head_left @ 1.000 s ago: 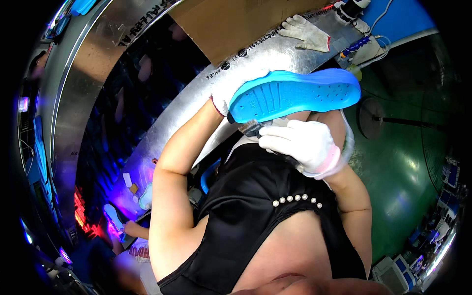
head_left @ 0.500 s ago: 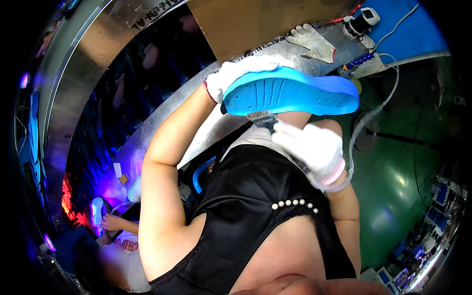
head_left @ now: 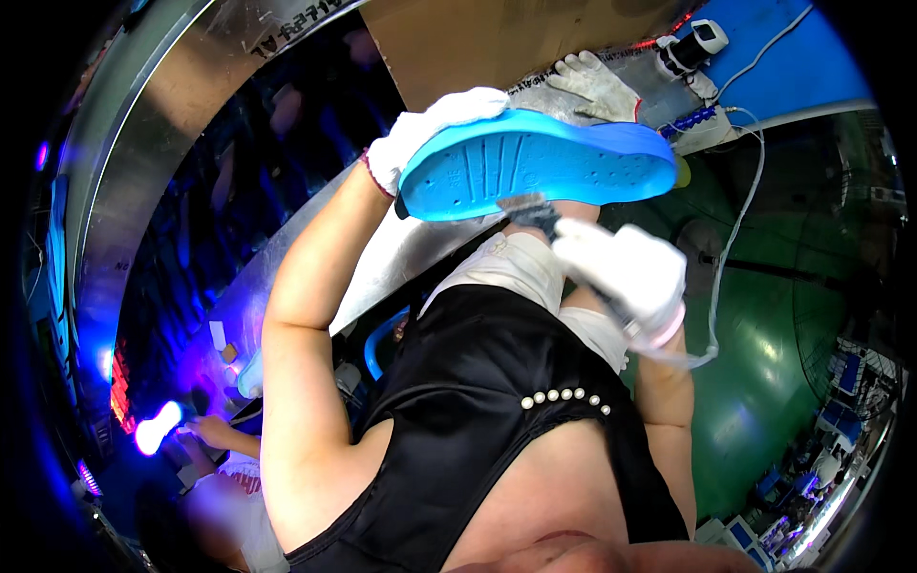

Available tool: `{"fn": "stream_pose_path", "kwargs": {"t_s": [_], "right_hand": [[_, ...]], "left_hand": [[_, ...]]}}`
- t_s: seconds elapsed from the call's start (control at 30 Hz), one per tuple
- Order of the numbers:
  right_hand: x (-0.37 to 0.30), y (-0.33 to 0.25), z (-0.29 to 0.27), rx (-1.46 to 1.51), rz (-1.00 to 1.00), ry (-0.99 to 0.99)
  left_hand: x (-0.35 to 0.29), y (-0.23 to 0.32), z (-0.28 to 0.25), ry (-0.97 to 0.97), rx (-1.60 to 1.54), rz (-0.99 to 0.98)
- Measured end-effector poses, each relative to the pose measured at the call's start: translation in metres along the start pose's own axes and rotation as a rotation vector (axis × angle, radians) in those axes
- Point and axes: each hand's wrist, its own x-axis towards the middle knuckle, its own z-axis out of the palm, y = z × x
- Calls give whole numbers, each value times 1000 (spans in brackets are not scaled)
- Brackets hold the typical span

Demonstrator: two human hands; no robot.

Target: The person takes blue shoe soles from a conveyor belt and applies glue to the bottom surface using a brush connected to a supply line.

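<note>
In a white knit glove, my left hand (head_left: 430, 129) grips a bright blue shoe sole (head_left: 549, 170) by its left end and far edge. The sole is tilted up, so its inner face with grooves and small holes shows. My right hand (head_left: 630, 272), also gloved in white and slightly blurred, is closed around the handle of a flat brush (head_left: 535, 215) with a dark ferrule. The bristles are at the sole's near edge; whether they touch it, I cannot tell. A clear tube (head_left: 716, 315) loops past my right wrist.
A loose white glove (head_left: 602, 88) lies on the metal ledge beyond the sole, beside a cardboard sheet (head_left: 458, 48). A black-and-white device (head_left: 702, 43) stands at the far right. To the left runs a dark conveyor; at lower left a co-worker's hand (head_left: 210, 432) holds a glowing sole (head_left: 158, 428).
The blue sole and my left hand have shifted left and slightly up in the picture. My right hand has moved a little right with the brush. The co-worker's sole has moved left and down.
</note>
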Motion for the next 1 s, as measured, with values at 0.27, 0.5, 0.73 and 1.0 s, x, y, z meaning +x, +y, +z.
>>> {"fn": "stream_pose_path", "kwargs": {"t_s": [0.27,0.5,0.73,1.0], "right_hand": [[0,3,-10,-17,-15,40],[1,13,-16,28,42,103],[19,3,23,535,370,406],[30,10,40,76,-36,444]], "left_hand": [[-3,10,-1,175,-81,-141],[-2,39,-1,131,-675,-501],[1,39,101,215,-1130,-179],[-18,-2,105,264,-1238,123]]}}
